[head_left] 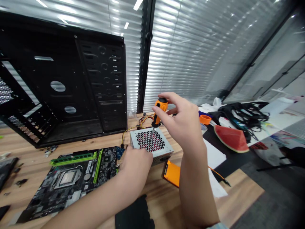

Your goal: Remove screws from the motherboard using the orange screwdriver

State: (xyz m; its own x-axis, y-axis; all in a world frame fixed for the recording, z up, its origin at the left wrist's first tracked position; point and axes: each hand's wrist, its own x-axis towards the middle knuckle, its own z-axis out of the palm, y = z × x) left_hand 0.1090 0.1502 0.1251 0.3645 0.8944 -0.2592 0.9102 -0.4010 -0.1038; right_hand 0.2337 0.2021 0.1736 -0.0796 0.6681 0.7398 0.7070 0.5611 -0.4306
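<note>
My right hand (178, 122) is raised above a silver computer power supply (152, 143), shut on an orange-and-black screwdriver (159, 112). The screwdriver's thin metal shaft points down, its tip at or just above the red-backed fan grille. My left hand (137, 165) lies over the near edge of the power supply and seems to hold it, though its fingertips are partly hidden. Left of that hand, a black motherboard (71, 181) lies flat with a green-edged RAM stick (73, 158) in a slot.
A black open computer case (62, 86) stands at the left on the wooden table (228, 190). Coloured wires (143, 121) run behind the power supply. To the right lie an orange drive (172, 173), a red wedge-shaped object (231, 138), and tangled black cables (240, 116).
</note>
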